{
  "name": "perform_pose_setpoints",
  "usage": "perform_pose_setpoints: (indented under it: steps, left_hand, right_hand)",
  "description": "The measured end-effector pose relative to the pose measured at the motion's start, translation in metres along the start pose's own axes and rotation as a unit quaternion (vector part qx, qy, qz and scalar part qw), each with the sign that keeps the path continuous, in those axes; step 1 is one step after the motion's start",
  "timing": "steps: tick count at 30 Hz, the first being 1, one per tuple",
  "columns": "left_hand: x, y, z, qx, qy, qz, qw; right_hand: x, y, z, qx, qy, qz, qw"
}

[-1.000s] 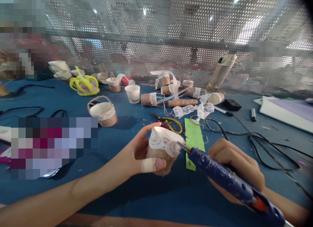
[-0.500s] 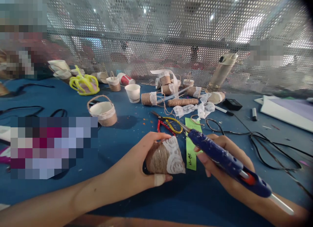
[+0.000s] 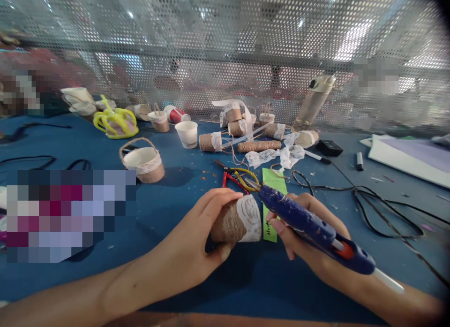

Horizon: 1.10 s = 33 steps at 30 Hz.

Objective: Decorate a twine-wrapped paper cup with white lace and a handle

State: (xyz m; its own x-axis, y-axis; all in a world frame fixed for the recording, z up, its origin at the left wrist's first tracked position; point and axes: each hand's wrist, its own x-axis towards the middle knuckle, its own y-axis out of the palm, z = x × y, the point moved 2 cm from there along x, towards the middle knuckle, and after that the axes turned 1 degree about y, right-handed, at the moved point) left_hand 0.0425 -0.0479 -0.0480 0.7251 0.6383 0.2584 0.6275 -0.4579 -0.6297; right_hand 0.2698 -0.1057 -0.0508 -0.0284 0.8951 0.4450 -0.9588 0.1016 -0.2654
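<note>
My left hand [image 3: 197,238] is closed around a paper cup [image 3: 236,220] wrapped in brown twine with a white lace band at its rim. The cup lies on its side, mouth pointing right. My right hand [image 3: 309,233] grips a blue hot glue gun [image 3: 309,224]; its metal nozzle points up and left past the cup's lace rim. A white glue stick pokes out of the gun's back end at lower right. Under both hands lies a green paper strip [image 3: 272,195] on the blue table [image 3: 168,200].
Red and yellow scissors [image 3: 235,177] lie just behind the cup. A finished twine basket cup [image 3: 144,163], a white cup [image 3: 187,133], several twine-wrapped cups, lace scraps [image 3: 277,155], a tan bottle [image 3: 312,102] and a black cord [image 3: 365,200] crowd the table. Perforated metal screen behind.
The cup went from upright in my left hand to lying on its side. The glue gun's nozzle swung away from the lace rim to above and behind it.
</note>
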Motion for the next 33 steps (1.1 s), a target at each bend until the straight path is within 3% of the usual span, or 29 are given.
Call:
perform_pose_setpoints:
  steps: [3,10,22,33]
  left_hand:
    - [-0.001,0.0,-0.001,-0.01,-0.016,0.018,1.0]
    - [0.0,0.003,0.003,0.058,0.003,0.022,0.998]
    - [0.001,-0.003,-0.003,0.097,0.039,0.041,0.994]
    - [-0.001,-0.003,-0.002,0.102,0.083,0.032,0.991]
  right_hand:
    - [0.001,0.001,0.001,-0.004,0.027,-0.009,1.0]
    - [0.0,-0.002,-0.005,0.05,0.166,-0.013,0.985]
    - [0.002,-0.006,-0.01,0.025,0.127,-0.038,0.991]
    - [0.006,-0.004,-0.011,-0.01,0.145,-0.085,0.986]
